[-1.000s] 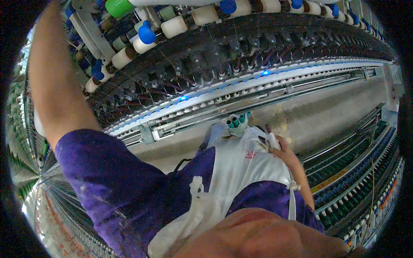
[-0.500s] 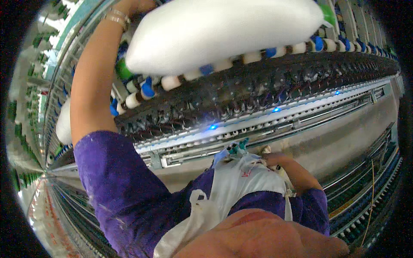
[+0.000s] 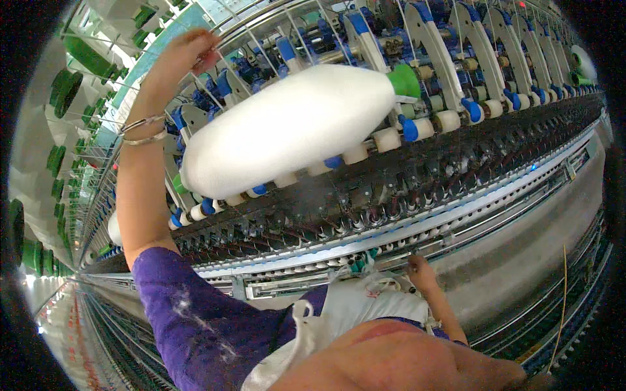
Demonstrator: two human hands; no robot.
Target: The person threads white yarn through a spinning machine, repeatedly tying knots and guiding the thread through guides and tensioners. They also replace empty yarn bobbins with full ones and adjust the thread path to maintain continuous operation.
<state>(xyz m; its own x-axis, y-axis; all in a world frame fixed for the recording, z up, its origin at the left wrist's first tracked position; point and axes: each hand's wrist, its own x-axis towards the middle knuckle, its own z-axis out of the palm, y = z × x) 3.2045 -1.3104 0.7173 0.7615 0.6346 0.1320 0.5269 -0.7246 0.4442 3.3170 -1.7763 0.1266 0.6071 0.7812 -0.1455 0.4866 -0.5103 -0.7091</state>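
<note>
As the white roll [image 3: 287,133] lies on the machine [image 3: 391,173] at eleven o'clock, seating looks done, remainder unclear; left hand [image 3: 199,52] farther out, right hand [image 3: 418,270] at four, grips I cannot tell.

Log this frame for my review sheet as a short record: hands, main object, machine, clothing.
Left hand: raised at upper left; grip unclear
Right hand: low, beside the white apron; contents unclear
Main object: large white yarn package, lying lengthwise along the machine, with a green end piece showing at right
Machine: row of small white rollers with blue parts among them
Clothing: purple sleeve; teal tubes at the apron's front
</note>
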